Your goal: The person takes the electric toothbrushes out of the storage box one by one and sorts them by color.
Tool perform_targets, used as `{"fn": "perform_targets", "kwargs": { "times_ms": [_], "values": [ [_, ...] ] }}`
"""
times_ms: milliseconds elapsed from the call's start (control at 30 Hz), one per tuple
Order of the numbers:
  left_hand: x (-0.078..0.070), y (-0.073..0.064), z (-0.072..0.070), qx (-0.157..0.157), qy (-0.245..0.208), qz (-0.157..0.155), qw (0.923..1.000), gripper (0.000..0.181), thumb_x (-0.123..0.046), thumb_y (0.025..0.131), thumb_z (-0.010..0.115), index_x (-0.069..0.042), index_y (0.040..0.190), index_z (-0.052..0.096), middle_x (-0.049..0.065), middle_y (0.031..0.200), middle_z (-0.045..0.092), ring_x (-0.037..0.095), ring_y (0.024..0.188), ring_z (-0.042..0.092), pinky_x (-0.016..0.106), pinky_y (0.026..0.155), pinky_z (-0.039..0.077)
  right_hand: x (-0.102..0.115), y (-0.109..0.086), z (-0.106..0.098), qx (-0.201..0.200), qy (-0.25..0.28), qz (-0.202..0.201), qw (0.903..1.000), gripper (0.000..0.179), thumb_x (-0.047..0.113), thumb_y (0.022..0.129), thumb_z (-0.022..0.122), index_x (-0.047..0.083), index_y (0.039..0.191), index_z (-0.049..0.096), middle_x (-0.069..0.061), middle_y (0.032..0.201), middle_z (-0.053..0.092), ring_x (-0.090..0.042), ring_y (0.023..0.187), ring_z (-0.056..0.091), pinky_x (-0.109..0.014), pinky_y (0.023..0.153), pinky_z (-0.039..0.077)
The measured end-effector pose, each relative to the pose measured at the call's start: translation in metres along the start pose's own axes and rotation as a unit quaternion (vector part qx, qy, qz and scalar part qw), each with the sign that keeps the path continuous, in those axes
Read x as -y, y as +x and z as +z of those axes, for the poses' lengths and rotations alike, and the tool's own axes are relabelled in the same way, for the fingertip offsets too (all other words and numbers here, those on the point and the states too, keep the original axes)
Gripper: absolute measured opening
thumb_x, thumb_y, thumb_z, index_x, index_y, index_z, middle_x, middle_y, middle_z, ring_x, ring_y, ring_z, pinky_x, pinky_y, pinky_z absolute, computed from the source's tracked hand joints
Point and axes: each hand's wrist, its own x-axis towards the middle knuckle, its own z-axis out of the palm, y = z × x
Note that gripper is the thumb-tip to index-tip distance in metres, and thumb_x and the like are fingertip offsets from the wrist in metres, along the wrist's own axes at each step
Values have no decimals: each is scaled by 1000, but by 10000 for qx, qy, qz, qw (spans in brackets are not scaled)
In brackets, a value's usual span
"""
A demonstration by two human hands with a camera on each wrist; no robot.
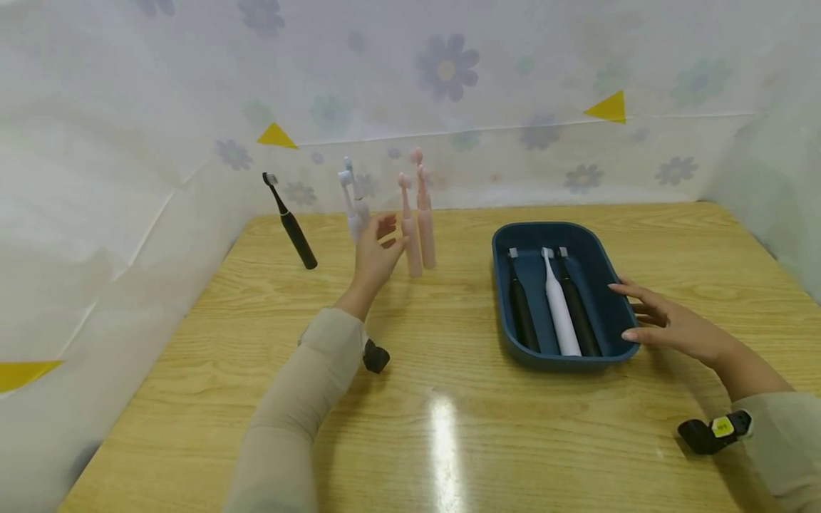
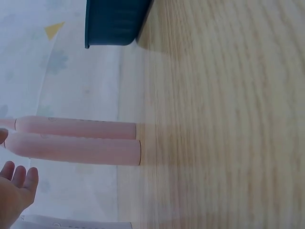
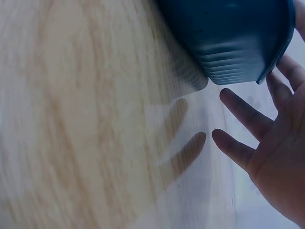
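My left hand (image 1: pixel 378 256) reaches in beside two pink electric toothbrushes, a nearer one (image 1: pixel 412 249) and one behind (image 1: pixel 427 239), both standing upright. In the left wrist view its thumb overlaps the upper part of a pink toothbrush (image 2: pixel 81 149), while the fingers (image 2: pixel 31 181) spread apart from it; contact is unclear. Two white toothbrushes (image 1: pixel 353 224) stand behind this hand, partly hidden. At the right, my right hand (image 1: pixel 680 324) touches the rim of a dark blue box (image 1: pixel 558 363) with outstretched fingers. Inside lie a white toothbrush (image 1: pixel 561 313) and two black ones (image 1: pixel 522 310).
A black toothbrush (image 1: pixel 298 239) stands alone on the left of the wooden table (image 1: pixel 449 427). Behind the table hangs a flower-patterned white sheet (image 1: pixel 500 171) with yellow triangles (image 1: pixel 606 108). Bare wood lies between the pink toothbrushes and the box.
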Motion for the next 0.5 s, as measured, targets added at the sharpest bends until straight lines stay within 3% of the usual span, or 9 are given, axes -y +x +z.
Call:
{"fn": "perform_targets", "kwargs": {
  "times_ms": [167, 267, 500],
  "values": [
    [-6, -9, 2, -93, -201, 259, 9994, 38, 4, 77, 59, 7, 112, 46, 18, 112, 48, 27, 104, 47, 35, 85, 41, -2, 1, 0, -10, 16, -17, 10000, 67, 0, 84, 50, 11, 139, 12, 14, 141, -3, -56, 111, 20, -66, 76, 26],
    [-11, -15, 5, -58, -410, 466, 9981, 35, 8, 77, 58, 10, 110, 47, 22, 108, 49, 29, 100, 49, 34, 83, 42, -3, 1, 0, -10, 23, -17, 10000, 68, 0, 84, 50, 11, 139, 12, 9, 142, -4, -56, 110, 20, -65, 77, 26],
    [-15, -23, 14, 374, -799, 654, 9940, 36, 9, 77, 58, 11, 110, 45, 27, 105, 48, 34, 97, 49, 32, 81, 44, -3, 1, 0, -19, 84, -34, 10000, 68, -1, 84, 49, 11, 139, 12, 3, 143, -6, -57, 110, 18, -66, 76, 25]
  ]
}}
